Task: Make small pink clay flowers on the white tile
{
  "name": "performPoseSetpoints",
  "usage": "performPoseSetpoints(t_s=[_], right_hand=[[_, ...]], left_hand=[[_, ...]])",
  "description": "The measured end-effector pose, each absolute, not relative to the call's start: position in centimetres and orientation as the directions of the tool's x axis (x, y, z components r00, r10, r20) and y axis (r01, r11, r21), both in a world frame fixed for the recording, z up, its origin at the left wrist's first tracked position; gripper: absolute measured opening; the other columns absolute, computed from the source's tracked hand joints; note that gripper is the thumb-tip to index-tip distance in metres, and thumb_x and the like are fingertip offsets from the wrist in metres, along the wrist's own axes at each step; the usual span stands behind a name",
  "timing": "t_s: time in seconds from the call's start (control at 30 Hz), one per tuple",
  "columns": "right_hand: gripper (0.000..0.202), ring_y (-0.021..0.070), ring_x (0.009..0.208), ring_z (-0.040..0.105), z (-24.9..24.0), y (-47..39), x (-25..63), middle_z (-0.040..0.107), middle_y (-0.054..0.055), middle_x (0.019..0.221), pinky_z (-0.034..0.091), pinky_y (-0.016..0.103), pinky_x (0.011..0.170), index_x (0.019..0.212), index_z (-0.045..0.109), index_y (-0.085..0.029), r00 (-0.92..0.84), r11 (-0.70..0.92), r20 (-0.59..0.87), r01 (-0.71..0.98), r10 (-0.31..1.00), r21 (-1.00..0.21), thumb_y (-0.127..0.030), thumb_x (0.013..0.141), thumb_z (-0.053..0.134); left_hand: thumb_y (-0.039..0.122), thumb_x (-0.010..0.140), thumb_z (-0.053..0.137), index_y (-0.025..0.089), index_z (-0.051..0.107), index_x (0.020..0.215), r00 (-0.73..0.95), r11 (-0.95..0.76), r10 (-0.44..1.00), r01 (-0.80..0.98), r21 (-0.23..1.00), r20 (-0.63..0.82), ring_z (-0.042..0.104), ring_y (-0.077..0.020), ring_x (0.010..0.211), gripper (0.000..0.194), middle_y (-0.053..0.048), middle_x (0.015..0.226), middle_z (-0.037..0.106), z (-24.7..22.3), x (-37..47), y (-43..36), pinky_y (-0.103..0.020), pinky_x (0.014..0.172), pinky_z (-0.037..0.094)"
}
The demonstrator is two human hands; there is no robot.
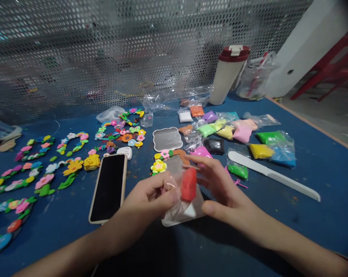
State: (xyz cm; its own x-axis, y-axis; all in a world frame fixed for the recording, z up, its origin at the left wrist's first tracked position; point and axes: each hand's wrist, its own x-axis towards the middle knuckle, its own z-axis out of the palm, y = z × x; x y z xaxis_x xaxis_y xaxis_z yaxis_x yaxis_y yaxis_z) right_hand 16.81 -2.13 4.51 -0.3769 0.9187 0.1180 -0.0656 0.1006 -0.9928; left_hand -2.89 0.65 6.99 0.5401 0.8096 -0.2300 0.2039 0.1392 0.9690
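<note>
A clear plastic bag [174, 209] with a lump of red modelling clay [188, 184] hangs from my left hand [158, 194], whose thumb and fingers pinch it. Close beside the clay, on its right, my right hand [220, 188] has its fingers spread and a little blurred; nothing shows in it. Beneath both hands lies a mirror [176, 222] with a pale rim, its upper left edge decorated with a yellow clay flower [159, 166]. A small white triangular patch [190, 210] shows below the red clay. Just above stands out a bare wavy-edged mirror [167, 139], lying flat.
A phone [109, 188] and several flower-decorated frames [26, 181] lie left. Bagged coloured clay [243, 130] and a white comb [274, 175] lie right. A tumbler [230, 75] stands at the back, before a perforated metal panel [104, 57].
</note>
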Motion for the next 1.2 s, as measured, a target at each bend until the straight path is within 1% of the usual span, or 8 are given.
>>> performPoseSetpoints(t_s=[0.07,0.17,0.33,0.53,0.83,0.93,1.03,1.2], right_hand=[[0.066,0.0183,0.111,0.052,4.6,-2.0,16.7,0.048,0.002,0.126,0.043,0.034,0.095,0.133,0.031,-0.037,-0.451,-0.114,-0.029,-0.161,0.892,-0.980,-0.027,0.079,0.068],[0.048,0.0114,0.083,0.060,4.6,-1.9,16.4,0.059,-0.003,0.096,0.050,0.023,0.074,0.118,0.047,-0.034,-0.403,-0.248,-0.143,-0.222,0.904,-0.943,-0.025,0.077,0.071],[0.031,0.0072,0.064,0.058,3.9,-1.6,16.0,0.061,-0.006,0.077,0.047,0.017,0.057,0.100,0.054,-0.027,-0.281,-0.265,-0.188,-0.268,0.941,-0.926,-0.025,0.074,0.073],[0.024,0.0063,0.065,0.057,3.9,-1.8,15.6,0.061,-0.005,0.077,0.046,0.016,0.059,0.092,0.056,-0.023,-0.243,-0.277,-0.213,-0.270,0.946,-0.922,-0.024,0.074,0.072],[0.018,0.0069,0.070,0.054,3.4,-2.0,15.7,0.058,-0.005,0.082,0.043,0.016,0.062,0.091,0.057,-0.023,-0.271,-0.220,-0.161,-0.203,0.949,-0.954,-0.024,0.078,0.069],[0.017,0.0080,0.073,0.053,3.4,-2.0,15.6,0.057,-0.004,0.085,0.043,0.017,0.065,0.090,0.057,-0.022,-0.266,-0.188,-0.135,-0.182,0.955,-0.965,-0.024,0.078,0.069],[0.019,0.0076,0.067,0.051,3.4,-1.7,15.7,0.056,-0.005,0.080,0.041,0.017,0.059,0.089,0.056,-0.022,-0.221,-0.216,-0.168,-0.215,0.961,-0.952,-0.026,0.077,0.070],[0.016,0.0064,0.061,0.048,3.2,-1.2,16.2,0.055,-0.006,0.073,0.039,0.016,0.055,0.088,0.055,-0.023,-0.078,-0.201,-0.186,-0.292,0.979,-0.935,-0.026,0.080,0.068]], left_hand=[[0.035,0.084,0.053,0.019,0.048,0.066,0.545,0.183,0.797,0.190,0.965,-0.259,0.046,-0.0123,0.068,0.025,0.003,0.070,0.049,6.6,-2.8,0.9,-0.021,0.060,0.038],[0.032,0.079,0.060,0.019,0.047,0.066,0.404,0.094,0.891,0.278,0.956,-0.205,0.040,-0.0105,0.059,0.022,0.006,0.063,0.042,6.3,-2.5,1.2,-0.020,0.054,0.034],[0.017,0.068,0.072,0.019,0.056,0.063,0.259,-0.278,0.951,0.463,0.842,0.172,0.037,-0.0083,0.053,0.017,0.007,0.061,0.042,6.5,-2.5,1.0,-0.019,0.048,0.030],[0.012,0.068,0.075,0.021,0.074,0.078,0.359,-0.510,0.857,0.482,0.712,0.370,0.042,-0.0076,0.051,0.013,0.005,0.059,0.046,6.2,-2.7,0.8,-0.018,0.045,0.032],[0.008,0.074,0.067,0.017,0.067,0.076,0.504,-0.625,0.770,0.474,0.620,0.391,0.046,-0.0090,0.055,0.010,0.003,0.063,0.050,5.7,-2.3,0.6,-0.020,0.051,0.035],[0.007,0.074,0.064,0.017,0.062,0.068,0.521,-0.562,0.798,0.462,0.686,0.304,0.044,-0.0092,0.058,0.012,0.004,0.064,0.047,6.1,-2.3,0.6,-0.020,0.054,0.034],[0.012,0.078,0.059,0.018,0.054,0.064,0.437,-0.264,0.896,0.370,0.891,0.084,0.039,-0.0090,0.056,0.017,0.005,0.062,0.043,6.6,-2.6,1.1,-0.020,0.052,0.031],[0.026,0.093,0.041,0.019,0.053,0.076,0.362,0.241,0.919,-0.199,0.950,-0.157,0.039,-0.0094,0.057,0.022,0.003,0.068,0.042,7.2,-3.3,2.4,-0.019,0.051,0.036]])
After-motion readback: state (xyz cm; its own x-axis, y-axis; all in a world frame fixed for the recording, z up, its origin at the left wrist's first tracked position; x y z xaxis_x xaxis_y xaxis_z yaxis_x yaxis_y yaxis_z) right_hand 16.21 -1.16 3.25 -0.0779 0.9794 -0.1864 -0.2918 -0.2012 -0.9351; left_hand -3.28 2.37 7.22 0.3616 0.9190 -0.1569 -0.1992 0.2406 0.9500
